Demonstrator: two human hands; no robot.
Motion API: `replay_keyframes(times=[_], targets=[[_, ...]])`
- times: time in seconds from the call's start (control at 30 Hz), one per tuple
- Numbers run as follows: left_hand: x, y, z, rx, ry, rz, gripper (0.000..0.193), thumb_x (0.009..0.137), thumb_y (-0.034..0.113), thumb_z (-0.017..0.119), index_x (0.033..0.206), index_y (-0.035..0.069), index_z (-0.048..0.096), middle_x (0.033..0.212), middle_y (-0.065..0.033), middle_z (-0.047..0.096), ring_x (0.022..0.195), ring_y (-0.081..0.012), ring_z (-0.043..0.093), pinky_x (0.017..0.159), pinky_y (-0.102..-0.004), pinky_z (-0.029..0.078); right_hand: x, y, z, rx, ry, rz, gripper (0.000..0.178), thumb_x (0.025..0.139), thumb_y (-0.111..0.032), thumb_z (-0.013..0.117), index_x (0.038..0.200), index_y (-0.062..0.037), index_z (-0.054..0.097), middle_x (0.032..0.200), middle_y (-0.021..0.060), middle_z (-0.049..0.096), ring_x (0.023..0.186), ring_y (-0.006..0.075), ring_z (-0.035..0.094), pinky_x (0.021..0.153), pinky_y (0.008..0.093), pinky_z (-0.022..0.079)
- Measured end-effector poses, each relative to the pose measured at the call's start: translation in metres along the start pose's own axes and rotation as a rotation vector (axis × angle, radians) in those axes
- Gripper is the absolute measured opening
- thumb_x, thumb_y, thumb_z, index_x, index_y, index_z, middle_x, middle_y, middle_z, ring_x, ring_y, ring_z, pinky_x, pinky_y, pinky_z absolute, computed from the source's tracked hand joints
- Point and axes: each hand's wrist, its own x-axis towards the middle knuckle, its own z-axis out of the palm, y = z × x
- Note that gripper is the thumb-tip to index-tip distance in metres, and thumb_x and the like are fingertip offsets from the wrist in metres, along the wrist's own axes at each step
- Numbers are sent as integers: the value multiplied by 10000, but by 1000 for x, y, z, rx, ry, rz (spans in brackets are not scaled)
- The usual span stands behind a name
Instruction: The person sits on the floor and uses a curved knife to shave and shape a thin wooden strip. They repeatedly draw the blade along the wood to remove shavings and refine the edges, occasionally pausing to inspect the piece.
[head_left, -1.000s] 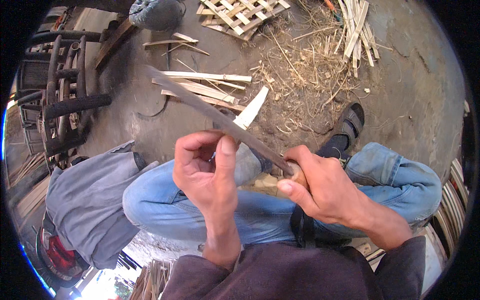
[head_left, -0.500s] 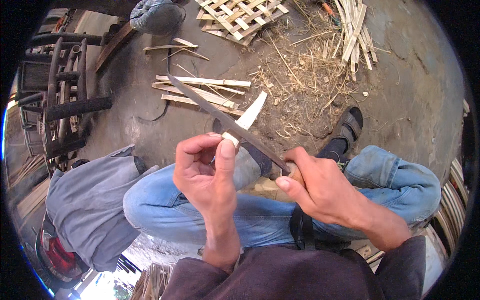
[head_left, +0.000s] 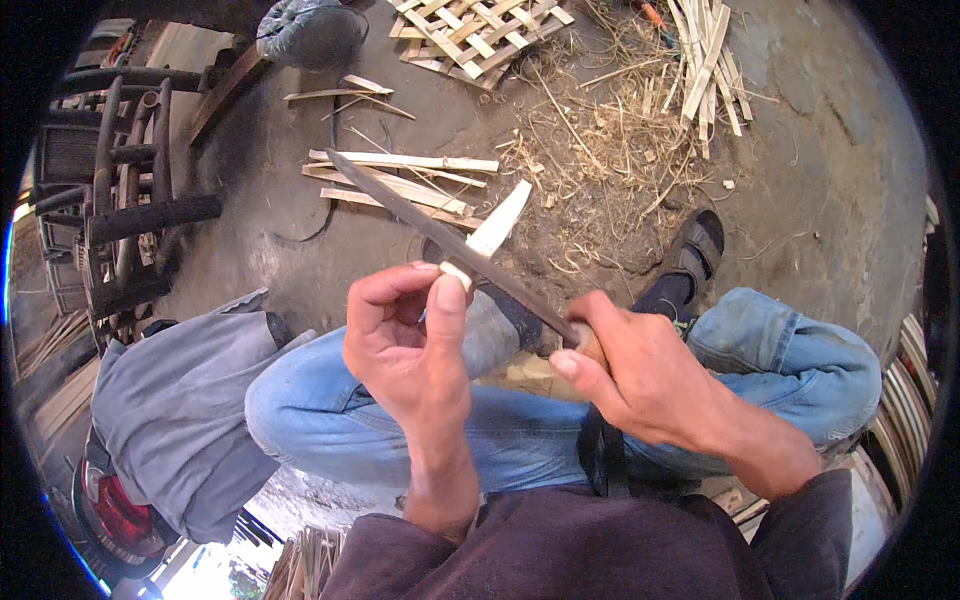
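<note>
The tan handle (head_left: 593,346) of a long, dark metal knife (head_left: 510,287) is gripped in the right hand (head_left: 645,372). A pale, tapered wooden piece (head_left: 502,216) is pinched between left hand (head_left: 408,345) thumb and fingers, crossed by the blade, contact seeming likely. Beyond, pale flat strips (head_left: 440,163) are strewn on the grey floor (head_left: 255,250).

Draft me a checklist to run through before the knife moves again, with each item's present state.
1. Right hand gripping the knife handle: ok, closed around it.
2. Left hand holding the pale strip: ok, near end pinched between thumb and fingers.
3. Blade well away from left fingertips: not ok, it crosses the strip just beyond them.
4. Sharp edge facing away from left thumb: cannot tell.
5. Woven panel clear of the blade: ok, lying apart on the floor.
</note>
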Motion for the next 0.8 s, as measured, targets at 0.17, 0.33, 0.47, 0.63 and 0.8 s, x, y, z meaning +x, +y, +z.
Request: replay_keyframes(times=[0.17,0.33,0.47,0.63,0.8], targets=[[-1,-5,-3,32,-21,10,204,869,47,717,993,-14,567,921,-79,635,809,-111,630,725,-226,509,0,3,3,14,-16,20,424,935,-355,582,1071,35,485,742,274,629,732,473,640,634,539,501],[1,-2,0,-13,-50,14,210,871,60,720,995,-16,569,924,-76,634,796,-113,625,738,-230,510,-5,3,3,8,45,-77,417,935,-354,582,1056,34,485,767,275,632,734,471,640,630,537,500],[2,-8,1,1,14,15,242,857,73,746,990,-19,566,896,-65,640,790,-107,622,737,-231,510,1,11,6,-57,-4,26,429,941,-364,572,1070,37,491,832,279,633,744,467,640,636,528,505],[0,-1,-3,57,-38,-3,201,869,37,713,993,-21,565,910,-88,646,780,-121,635,748,-247,528,-3,4,3,-16,15,-43,439,949,-374,559,1083,39,493,808,274,628,750,462,642,638,512,509],[4,-2,4,5,15,1,201,875,33,706,1003,-18,559,925,-92,645,792,-118,636,739,-235,520,5,18,0,-25,-19,102,439,950,-377,561,1089,34,492,769,266,629,758,461,644,638,506,510]])
